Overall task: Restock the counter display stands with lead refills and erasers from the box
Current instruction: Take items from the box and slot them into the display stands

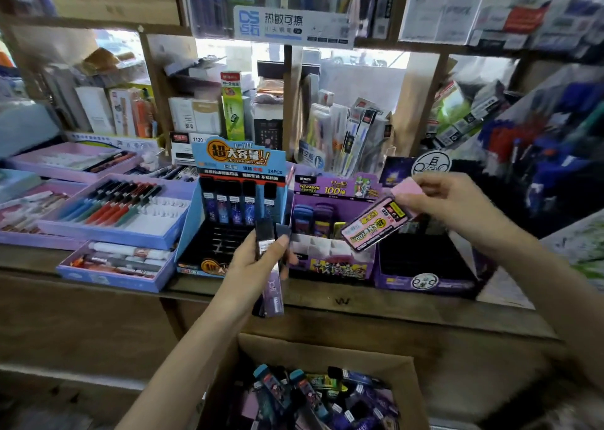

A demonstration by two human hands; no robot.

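Note:
My left hand (258, 259) grips a few slim lead refill cases (273, 294) upright in front of the blue display stand (196, 220), whose back row holds several refills. My right hand (438, 201) pinches a pink-capped lead refill case (376, 223) with a yellow label, tilted above the purple display stand (336, 266). That stand holds a few purple refills at its back left. A dark purple stand (425, 279) sits to its right. The open cardboard box (327, 353) at the bottom is full of mixed refills.
Lilac trays of pens (108, 230) lie on the wooden counter (359, 302) at the left. Shelves behind are packed with boxed stationery, and a rack of blue pens (555, 148) leans in from the right.

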